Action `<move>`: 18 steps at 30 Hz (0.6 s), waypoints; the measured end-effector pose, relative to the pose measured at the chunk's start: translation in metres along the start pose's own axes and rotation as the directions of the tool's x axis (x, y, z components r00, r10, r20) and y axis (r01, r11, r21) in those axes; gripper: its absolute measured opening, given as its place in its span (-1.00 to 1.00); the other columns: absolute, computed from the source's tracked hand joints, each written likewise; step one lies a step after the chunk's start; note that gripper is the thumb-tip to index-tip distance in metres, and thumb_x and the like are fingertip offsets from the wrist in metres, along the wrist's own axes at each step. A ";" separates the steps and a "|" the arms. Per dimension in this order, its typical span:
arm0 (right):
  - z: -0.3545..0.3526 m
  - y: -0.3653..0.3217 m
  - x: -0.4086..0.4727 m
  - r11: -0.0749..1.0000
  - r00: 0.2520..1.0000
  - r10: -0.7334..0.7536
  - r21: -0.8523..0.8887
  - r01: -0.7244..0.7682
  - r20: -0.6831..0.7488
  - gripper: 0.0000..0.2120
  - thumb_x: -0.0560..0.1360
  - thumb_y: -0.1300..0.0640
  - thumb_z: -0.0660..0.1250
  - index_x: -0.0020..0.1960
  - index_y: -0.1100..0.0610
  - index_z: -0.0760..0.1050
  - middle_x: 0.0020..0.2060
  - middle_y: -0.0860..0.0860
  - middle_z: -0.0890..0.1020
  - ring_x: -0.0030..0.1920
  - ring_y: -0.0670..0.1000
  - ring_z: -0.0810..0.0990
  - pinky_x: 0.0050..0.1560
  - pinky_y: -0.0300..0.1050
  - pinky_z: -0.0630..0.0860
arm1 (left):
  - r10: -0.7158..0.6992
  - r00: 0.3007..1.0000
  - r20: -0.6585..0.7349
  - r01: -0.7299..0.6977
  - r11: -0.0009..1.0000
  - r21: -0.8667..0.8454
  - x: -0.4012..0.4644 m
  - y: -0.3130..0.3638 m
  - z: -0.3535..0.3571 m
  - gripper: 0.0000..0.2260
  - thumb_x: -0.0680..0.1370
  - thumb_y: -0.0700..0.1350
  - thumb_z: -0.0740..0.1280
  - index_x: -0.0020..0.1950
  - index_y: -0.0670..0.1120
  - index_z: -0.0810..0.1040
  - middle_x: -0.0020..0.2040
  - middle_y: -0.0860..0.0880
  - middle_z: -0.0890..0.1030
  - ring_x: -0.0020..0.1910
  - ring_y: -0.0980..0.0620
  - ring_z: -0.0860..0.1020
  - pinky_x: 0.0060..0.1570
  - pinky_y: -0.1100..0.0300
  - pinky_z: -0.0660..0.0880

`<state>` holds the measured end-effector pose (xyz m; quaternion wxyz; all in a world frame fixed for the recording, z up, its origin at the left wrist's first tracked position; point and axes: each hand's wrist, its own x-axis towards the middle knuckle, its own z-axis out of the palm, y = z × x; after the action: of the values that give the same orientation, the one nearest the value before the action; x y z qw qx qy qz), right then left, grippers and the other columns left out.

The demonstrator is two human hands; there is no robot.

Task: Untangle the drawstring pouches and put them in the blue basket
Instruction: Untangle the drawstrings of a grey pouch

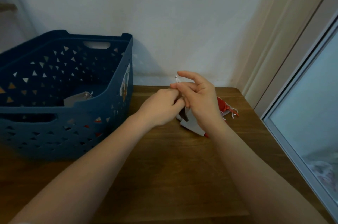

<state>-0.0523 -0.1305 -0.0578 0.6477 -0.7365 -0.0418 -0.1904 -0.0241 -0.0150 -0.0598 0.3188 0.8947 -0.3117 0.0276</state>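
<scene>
While our left hand (161, 107) curls around the bunched top of a grey pouch (191, 125), our right hand (198, 99) pinches a white drawstring (177, 80) between thumb and a finger, its forefinger stretched out straight above. Beneath both hands the grey pouch hangs down to the wooden worktop (164, 168), touching a dark pouch (183, 114), and just to the right an orange-red pouch (225, 106) with white cords lies on the wood. Well to the left stands the blue basket (117, 114), with another grey pouch (76, 99) already inside it.
</scene>
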 end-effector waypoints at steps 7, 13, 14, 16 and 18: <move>-0.009 0.001 0.002 0.953 0.990 0.080 -0.299 -0.043 0.114 -0.71 0.59 0.21 0.18 0.30 0.13 0.40 -0.07 -0.02 0.63 -0.20 -0.13 0.59 -0.06 -0.20 0.59 | -0.098 0.995 -0.011 0.092 0.964 -0.248 -0.003 -0.016 0.001 -0.70 0.65 -0.05 0.09 -0.26 0.06 0.45 -0.37 0.09 0.46 -0.43 0.25 0.40 -0.38 0.33 0.27; -0.009 0.002 -0.003 0.769 0.971 -0.087 -0.605 0.207 0.222 -0.75 0.55 0.25 0.24 0.22 0.15 0.49 -0.04 -0.05 0.58 -0.06 -0.18 0.50 0.05 -0.32 0.47 | -0.169 0.985 0.014 0.163 0.923 -0.349 -0.003 -0.012 0.002 -0.74 0.62 -0.08 0.13 -0.23 -0.03 0.49 -0.29 0.04 0.47 -0.31 0.15 0.42 -0.28 0.25 0.32; -0.009 0.002 -0.002 0.761 0.969 -0.106 -0.609 0.223 0.222 -0.78 0.54 0.25 0.26 0.18 0.15 0.50 -0.08 -0.07 0.57 -0.07 -0.17 0.51 0.04 -0.32 0.47 | -0.195 0.981 0.010 0.182 0.898 -0.400 -0.004 -0.012 0.002 -0.75 0.61 -0.08 0.15 -0.21 -0.05 0.51 -0.27 0.01 0.49 -0.29 0.12 0.43 -0.25 0.23 0.34; -0.010 0.003 -0.001 0.775 0.968 -0.130 -0.588 0.233 0.213 -0.83 0.52 0.26 0.29 0.10 0.15 0.53 -0.15 -0.11 0.54 -0.10 -0.15 0.52 0.01 -0.32 0.49 | -0.251 0.968 0.007 0.216 0.819 -0.532 -0.004 -0.013 0.002 -0.75 0.60 -0.08 0.18 -0.22 -0.08 0.53 -0.26 0.01 0.52 -0.22 0.09 0.47 -0.17 0.16 0.38; -0.011 0.004 0.000 0.813 0.975 -0.139 -0.542 0.212 0.173 -0.87 0.50 0.26 0.33 0.04 0.14 0.55 -0.21 -0.14 0.54 -0.12 -0.13 0.56 -0.02 -0.31 0.51 | -0.280 0.960 0.028 0.235 0.744 -0.626 -0.004 -0.012 0.003 -0.75 0.60 -0.06 0.20 -0.21 -0.09 0.54 -0.30 0.08 0.56 -0.18 0.10 0.51 -0.09 0.10 0.41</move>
<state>-0.0533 -0.1418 -0.0608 0.3805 -0.8966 -0.0930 -0.2066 -0.0214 -0.0071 -0.0693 0.6074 0.7716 -0.1658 -0.0909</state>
